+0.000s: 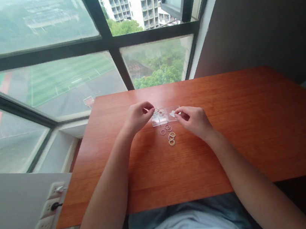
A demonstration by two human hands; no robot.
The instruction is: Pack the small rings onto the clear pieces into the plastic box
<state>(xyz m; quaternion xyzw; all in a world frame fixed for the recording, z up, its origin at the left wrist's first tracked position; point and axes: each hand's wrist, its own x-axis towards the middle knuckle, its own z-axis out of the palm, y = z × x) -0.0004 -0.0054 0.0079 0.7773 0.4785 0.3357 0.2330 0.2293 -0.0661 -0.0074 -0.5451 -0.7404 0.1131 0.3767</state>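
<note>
A small clear plastic box point(159, 121) lies on the table with its clear lid point(170, 119) folded out to the right. Several thin rings sit in the back part of the box. My left hand point(141, 116) reaches over its left edge, thumb and fingers pinched near those rings; what they hold is hidden. At the lid's right side is my right hand point(195, 121), its thumb and forefinger closed on the lid beside a whitish patch. Closer to me lie a few pink rings point(163, 132) and several yellowish rings point(172, 142), some overlapping.
The brown wooden table point(257, 126) stands against large windows with a dark frame point(147, 36). A grey wall point(243, 29) rises at the right. Low on the left wall are power sockets point(47, 208) with plugs and cables by the table's edge.
</note>
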